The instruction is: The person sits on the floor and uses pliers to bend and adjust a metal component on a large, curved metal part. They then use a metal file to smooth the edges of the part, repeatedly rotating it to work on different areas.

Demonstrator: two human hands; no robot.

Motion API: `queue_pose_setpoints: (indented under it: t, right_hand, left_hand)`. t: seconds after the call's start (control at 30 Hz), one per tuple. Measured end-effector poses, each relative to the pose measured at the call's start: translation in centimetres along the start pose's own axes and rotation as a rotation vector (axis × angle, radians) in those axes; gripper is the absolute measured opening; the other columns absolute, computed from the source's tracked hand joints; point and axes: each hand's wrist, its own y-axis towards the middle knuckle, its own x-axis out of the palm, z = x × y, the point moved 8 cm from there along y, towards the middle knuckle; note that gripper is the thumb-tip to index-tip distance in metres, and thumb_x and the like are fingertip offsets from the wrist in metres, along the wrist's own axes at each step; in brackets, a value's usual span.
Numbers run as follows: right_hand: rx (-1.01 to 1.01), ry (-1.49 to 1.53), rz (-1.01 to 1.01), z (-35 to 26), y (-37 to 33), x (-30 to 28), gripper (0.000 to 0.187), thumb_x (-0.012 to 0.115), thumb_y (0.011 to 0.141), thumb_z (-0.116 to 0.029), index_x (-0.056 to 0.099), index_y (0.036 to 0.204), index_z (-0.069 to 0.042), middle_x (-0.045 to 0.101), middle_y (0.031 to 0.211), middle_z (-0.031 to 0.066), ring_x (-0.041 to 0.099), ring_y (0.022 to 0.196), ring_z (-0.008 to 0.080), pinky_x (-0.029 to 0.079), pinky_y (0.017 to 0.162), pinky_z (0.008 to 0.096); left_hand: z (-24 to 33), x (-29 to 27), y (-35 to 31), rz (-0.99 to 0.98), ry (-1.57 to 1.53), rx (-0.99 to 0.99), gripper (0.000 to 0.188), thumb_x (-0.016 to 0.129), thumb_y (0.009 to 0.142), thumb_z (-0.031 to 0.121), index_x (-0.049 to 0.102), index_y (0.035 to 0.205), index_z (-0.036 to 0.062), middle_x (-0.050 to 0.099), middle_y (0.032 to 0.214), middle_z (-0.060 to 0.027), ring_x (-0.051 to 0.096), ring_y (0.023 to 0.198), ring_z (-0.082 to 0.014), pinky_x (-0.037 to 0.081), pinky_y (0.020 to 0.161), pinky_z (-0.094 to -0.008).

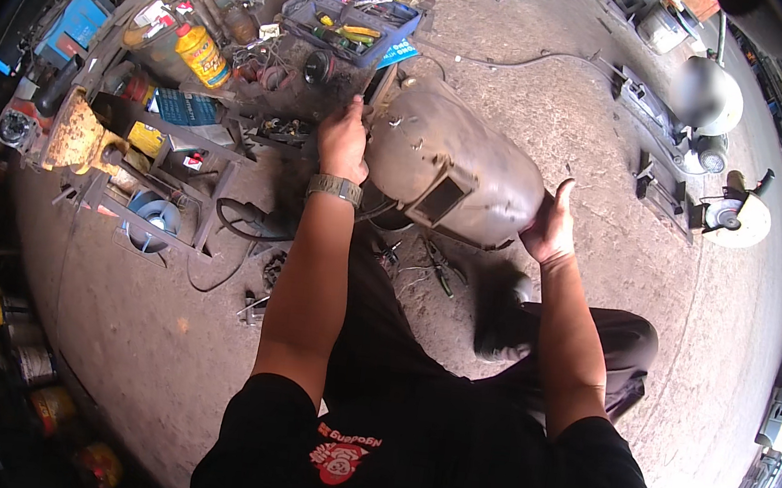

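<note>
A scuffed grey-brown welding helmet hangs tilted in front of me, its small dark rectangular window facing up toward me. My left hand, with a watch on the wrist, is closed at the helmet's left edge, thumb pointing away from me. At the opposite end, my right hand grips the right edge, thumb raised and fingers mostly hidden behind the shell. Below the helmet, pliers with dark green handles lie on the concrete floor.
A cluttered metal bench at left carries a yellow bottle. Beyond the helmet sits a blue tool crate. A cut-off saw and an angle grinder are at right. A black cable curls near my left forearm.
</note>
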Motion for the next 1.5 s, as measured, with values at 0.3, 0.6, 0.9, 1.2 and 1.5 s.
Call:
queue_pose_setpoints:
  t: [0.3, 0.6, 0.9, 1.2, 1.5]
  right_hand:
    - [-0.355, -0.148, -0.03, -4.3, -6.0, 0.7, 0.051, 0.072, 0.09, -0.008, 0.052, 0.135, 0.004, 0.062, 0.132, 0.0146, 0.057, 0.122, 0.0265, 0.036, 0.113, 0.0412]
    - [-0.651, -0.393, 0.031, -7.3, -9.4, 0.5, 0.041, 0.074, 0.086, 0.001, 0.06, 0.124, 0.001, 0.069, 0.117, 0.0081, 0.062, 0.108, 0.017, 0.045, 0.1, 0.0331]
    - [-0.546, -0.324, -0.013, -4.8, -9.2, 1.6, 0.035, 0.074, 0.087, 0.004, 0.063, 0.12, -0.002, 0.071, 0.111, 0.0051, 0.064, 0.103, 0.0147, 0.049, 0.095, 0.0312]
    - [-0.579, -0.248, 0.078, -3.6, -8.0, 2.6, 0.036, 0.072, 0.089, -0.001, 0.061, 0.124, -0.002, 0.069, 0.117, 0.0075, 0.063, 0.108, 0.0169, 0.047, 0.098, 0.0327]
    - [-0.573, -0.329, 0.017, 0.2, -7.6, 4.8, 0.04, 0.069, 0.092, 0.0, 0.058, 0.13, -0.003, 0.066, 0.122, 0.0067, 0.061, 0.11, 0.0149, 0.048, 0.098, 0.0305]
  left_hand:
    - [0.3, 5.6, -4.0, -0.388, -0.078, 0.251, 0.027, 0.067, 0.1, 0.029, 0.07, 0.109, 0.0035, 0.068, 0.101, 0.0008, 0.058, 0.092, -0.0091, 0.047, 0.085, -0.028]
    - [-0.5, 9.0, -7.4, -0.612, -0.08, 0.253, 0.034, 0.067, 0.097, 0.01, 0.059, 0.129, 0.0004, 0.066, 0.123, -0.007, 0.06, 0.114, -0.0158, 0.045, 0.102, -0.0322]
    - [0.4, 10.1, -8.7, -0.655, -0.177, 0.326, 0.056, 0.068, 0.095, 0.002, 0.043, 0.145, -0.0017, 0.054, 0.142, -0.013, 0.051, 0.13, -0.0202, 0.038, 0.112, -0.0347]
    - [-1.3, 7.3, -10.1, -0.12, 0.291, 0.563, 0.022, 0.066, 0.1, 0.023, 0.066, 0.104, 0.0016, 0.071, 0.092, -0.0041, 0.064, 0.078, -0.0091, 0.051, 0.071, -0.0258]
    - [-5.2, 9.6, -12.3, -0.383, -0.236, 0.076, 0.012, 0.073, 0.095, 0.017, 0.067, 0.085, 0.015, 0.058, 0.083, 0.008, 0.053, 0.082, -0.006, 0.041, 0.081, -0.025]
